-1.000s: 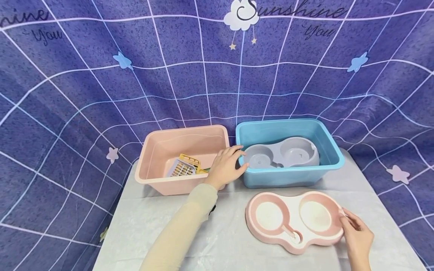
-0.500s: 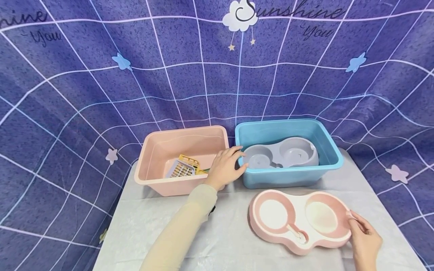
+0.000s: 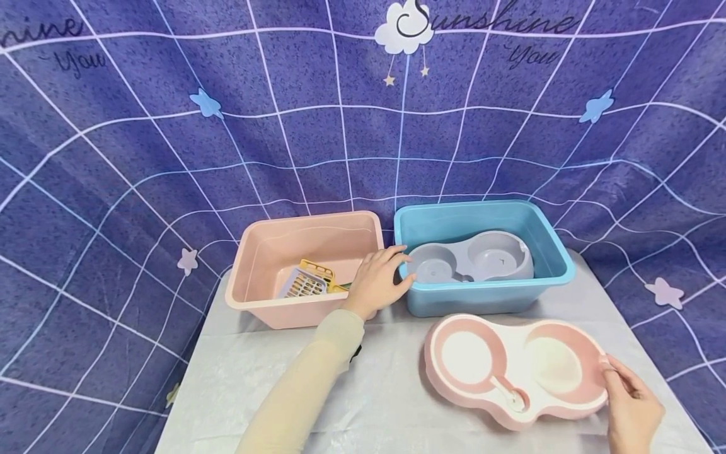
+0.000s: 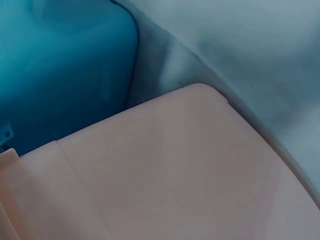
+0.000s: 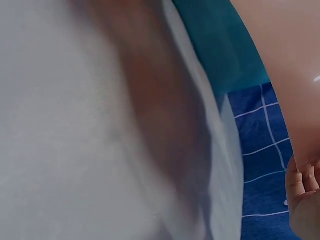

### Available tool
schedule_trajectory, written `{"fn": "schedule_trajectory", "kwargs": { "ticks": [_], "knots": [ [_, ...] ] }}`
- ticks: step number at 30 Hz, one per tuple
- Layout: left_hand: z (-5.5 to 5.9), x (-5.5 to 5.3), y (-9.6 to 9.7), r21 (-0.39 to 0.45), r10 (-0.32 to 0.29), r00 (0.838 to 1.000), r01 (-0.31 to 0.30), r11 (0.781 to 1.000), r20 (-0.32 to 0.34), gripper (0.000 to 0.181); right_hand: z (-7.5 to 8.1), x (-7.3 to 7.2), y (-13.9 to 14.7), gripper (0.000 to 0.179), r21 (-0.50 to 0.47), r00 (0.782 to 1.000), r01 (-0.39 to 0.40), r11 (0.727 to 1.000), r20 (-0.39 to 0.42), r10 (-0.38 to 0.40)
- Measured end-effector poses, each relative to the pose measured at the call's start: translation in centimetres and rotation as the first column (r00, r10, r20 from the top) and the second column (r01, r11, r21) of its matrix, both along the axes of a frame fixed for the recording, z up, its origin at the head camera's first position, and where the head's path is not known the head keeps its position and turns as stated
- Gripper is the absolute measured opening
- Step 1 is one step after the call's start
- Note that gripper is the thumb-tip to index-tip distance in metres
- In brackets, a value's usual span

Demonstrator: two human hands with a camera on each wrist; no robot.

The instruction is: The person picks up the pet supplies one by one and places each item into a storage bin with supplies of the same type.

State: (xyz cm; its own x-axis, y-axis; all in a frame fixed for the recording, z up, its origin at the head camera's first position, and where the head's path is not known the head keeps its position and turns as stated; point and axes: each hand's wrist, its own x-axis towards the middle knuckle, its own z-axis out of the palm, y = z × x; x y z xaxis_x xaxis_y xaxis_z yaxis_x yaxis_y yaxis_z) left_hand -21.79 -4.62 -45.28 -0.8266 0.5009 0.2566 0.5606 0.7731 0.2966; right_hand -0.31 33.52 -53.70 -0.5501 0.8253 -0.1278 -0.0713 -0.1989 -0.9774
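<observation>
My right hand (image 3: 634, 400) grips the right edge of a pink double pet bowl (image 3: 513, 353), thumb on top. The bowl (image 5: 272, 40) is raised off the table, with its shadow below it in the right wrist view. My left hand (image 3: 377, 282) is between the two bins, fingers spread loosely at the left rim of the blue bin (image 3: 482, 301); whether they touch it I cannot tell. A grey double pet bowl (image 3: 471, 258) lies inside that bin. The pink bin (image 3: 309, 227) at left holds a grey litter scoop (image 3: 300, 284) and a yellow scoop (image 3: 317, 269).
A pale cloth covers the table (image 3: 238, 378). Behind and at both sides hangs a blue-purple grid curtain (image 3: 363, 139). A small black object (image 3: 356, 353) shows beside the left sleeve (image 3: 306, 384).
My right hand has moved the pink double pet bowl to the right and up off the table. The left hand, the bins and their contents have stayed put.
</observation>
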Motion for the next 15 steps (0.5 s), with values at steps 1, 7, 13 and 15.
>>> {"fn": "schedule_trajectory", "kwargs": {
  "ticks": [1, 7, 13, 15],
  "knots": [
    [0.0, 0.0, 0.0, 0.001, 0.001, 1.0, -0.001, 1.0, 0.001, 0.042, 0.2, 0.0, 0.0, 0.019, 0.002, 1.0, 0.007, 1.0, -0.01, -0.007],
    [0.0, 0.0, 0.0, -0.021, 0.009, 1.0, -0.008, 1.0, 0.005, 0.043, 1.4, 0.0, 0.0, 0.019, 0.028, 0.998, 0.047, 0.999, -0.036, -0.046],
    [0.1, 0.0, 0.0, -0.039, 0.004, 1.0, -0.003, 0.999, 0.01, 0.046, 2.5, -0.1, -0.1, 0.019, -0.007, 0.99, 0.051, 0.999, -0.129, -0.052],
    [0.1, 0.0, 0.0, -0.051, 0.007, 1.0, -0.006, 0.999, 0.009, 0.047, 2.9, -0.2, -0.2, 0.02, -0.01, 0.988, 0.054, 0.998, -0.143, -0.055]
  ]
}}
